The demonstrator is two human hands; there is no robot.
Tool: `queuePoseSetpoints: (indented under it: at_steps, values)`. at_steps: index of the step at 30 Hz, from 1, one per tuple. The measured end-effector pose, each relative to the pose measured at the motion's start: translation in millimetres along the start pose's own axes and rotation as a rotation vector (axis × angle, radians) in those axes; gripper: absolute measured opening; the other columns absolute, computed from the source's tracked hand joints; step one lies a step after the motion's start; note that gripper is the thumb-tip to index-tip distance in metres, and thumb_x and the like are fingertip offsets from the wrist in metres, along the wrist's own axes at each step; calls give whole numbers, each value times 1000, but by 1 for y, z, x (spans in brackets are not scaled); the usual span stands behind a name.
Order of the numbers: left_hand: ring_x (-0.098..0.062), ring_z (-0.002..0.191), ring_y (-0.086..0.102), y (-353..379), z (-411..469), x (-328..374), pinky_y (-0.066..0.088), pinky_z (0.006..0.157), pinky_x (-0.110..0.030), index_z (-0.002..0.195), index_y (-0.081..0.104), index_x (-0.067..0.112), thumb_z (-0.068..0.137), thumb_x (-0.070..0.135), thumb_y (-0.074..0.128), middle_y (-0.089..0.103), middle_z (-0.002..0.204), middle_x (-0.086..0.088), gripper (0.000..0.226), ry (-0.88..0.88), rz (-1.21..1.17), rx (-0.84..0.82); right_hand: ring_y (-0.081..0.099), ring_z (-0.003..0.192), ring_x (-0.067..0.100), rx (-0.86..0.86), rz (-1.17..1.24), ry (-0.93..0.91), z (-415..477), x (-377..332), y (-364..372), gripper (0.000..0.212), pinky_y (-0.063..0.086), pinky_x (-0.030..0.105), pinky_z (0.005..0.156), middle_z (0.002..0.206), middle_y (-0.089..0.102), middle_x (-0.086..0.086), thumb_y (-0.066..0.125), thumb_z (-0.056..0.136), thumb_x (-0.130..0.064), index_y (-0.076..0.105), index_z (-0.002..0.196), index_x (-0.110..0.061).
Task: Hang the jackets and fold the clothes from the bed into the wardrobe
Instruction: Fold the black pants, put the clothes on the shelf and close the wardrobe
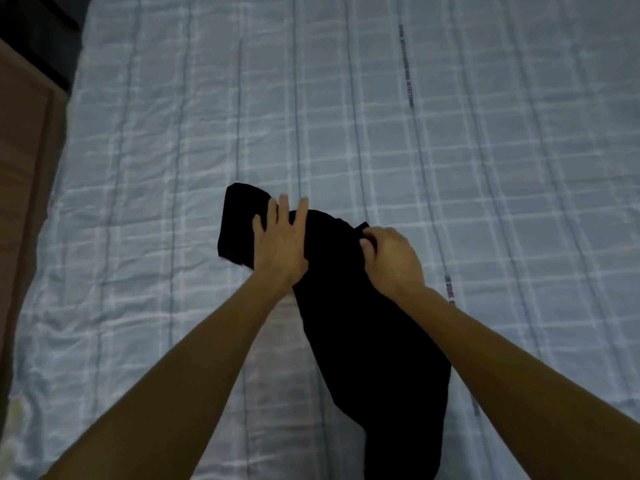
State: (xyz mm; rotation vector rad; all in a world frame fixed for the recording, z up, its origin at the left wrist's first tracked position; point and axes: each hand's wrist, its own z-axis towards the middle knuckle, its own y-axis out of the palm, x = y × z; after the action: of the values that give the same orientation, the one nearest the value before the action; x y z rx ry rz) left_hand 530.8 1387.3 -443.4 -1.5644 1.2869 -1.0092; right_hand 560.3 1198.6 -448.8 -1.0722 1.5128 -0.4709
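A black garment (363,327) lies on the bed (450,168), stretching from the middle of the view down toward the bottom edge. My left hand (282,239) lies flat on its upper end with the fingers straight and spread. My right hand (391,259) pinches a fold of the same garment at its right edge, fingers curled. The cloth is too dark to tell what kind of garment it is.
The bed carries a pale blue checked cover that fills most of the view. A brown wooden panel (24,174) runs along the bed's left side, with a dark gap (38,26) at the top left.
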Motion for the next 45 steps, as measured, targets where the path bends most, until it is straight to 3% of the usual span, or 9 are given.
queuePoseSetpoints:
  at_steps: [4, 8, 17, 23, 26, 29, 33, 39, 45]
  values:
    - [-32, 143, 12, 27, 18, -38, 13, 111, -55, 147, 20, 22, 82, 34, 65, 17, 154, -16, 80, 156, 250, -244, 47, 120, 30, -21, 25, 53, 35, 0, 18, 37, 38, 44, 101, 135, 48, 15, 40, 100, -19, 46, 135, -8]
    - [-30, 105, 53, 47, -1, -41, 24, 102, -46, 115, 52, 16, 79, 26, 57, 60, 106, -9, 38, 289, 107, -114, 45, 119, 31, -98, -29, 143, 45, 2, 33, 36, 38, 42, 97, 131, 48, 16, 43, 98, -18, 43, 132, -5]
    - [-27, 72, 63, 44, -69, -44, 26, 56, -27, 103, 57, 16, 77, 22, 56, 68, 80, -5, 27, 348, -195, -130, 62, 78, 23, -172, 75, 261, 15, -14, 19, 30, 53, 34, 72, 84, 65, 7, 59, 90, -36, 61, 88, -7]
    - [-18, 70, 57, 5, -109, -39, 28, 66, -27, 66, 47, 23, 58, 34, 45, 56, 72, 4, 14, 430, -62, -369, 63, 75, 15, 31, 368, 267, -29, -41, -29, 20, 48, 25, 66, 78, 67, -1, 61, 90, -30, 68, 86, -11]
    - [-18, 80, 57, -26, -125, -28, 32, 77, -28, 68, 55, 21, 60, 31, 43, 62, 82, 1, 17, 324, -69, -466, 64, 77, 12, 24, 406, 148, -54, -56, -58, 16, 51, 27, 73, 80, 67, -4, 62, 90, -28, 67, 85, -14]
    - [-25, 97, 60, -65, -137, -13, 48, 84, -35, 105, 63, 14, 81, 29, 49, 63, 108, -8, 31, 96, -482, -206, 65, 82, 11, 22, 455, 8, -80, -81, -95, 9, 51, 27, 78, 82, 68, -6, 63, 90, -25, 67, 86, -18]
    - [-24, 128, 37, -131, -158, 10, 36, 104, -41, 145, 23, 17, 83, 28, 63, 31, 147, -9, 74, 99, -616, 156, 65, 79, 7, -67, 480, -155, -120, -123, -156, 10, 48, 15, 73, 82, 69, -4, 63, 90, -20, 68, 89, -11]
    - [-21, 105, 50, -219, -215, 27, 46, 87, -42, 117, 41, 30, 60, 27, 69, 49, 113, 5, 64, 265, -710, 112, 63, 81, 2, 128, 418, -289, -191, -175, -246, 5, 46, 12, 71, 84, 67, -9, 62, 91, -21, 66, 88, -19]
    - [-21, 115, 49, -266, -271, 41, 41, 97, -42, 119, 47, 32, 65, 66, 61, 53, 123, 3, 65, 138, -972, 182, 61, 84, 0, 304, 337, -387, -265, -215, -309, 6, 45, 9, 74, 86, 66, -12, 61, 91, -22, 66, 89, -21]
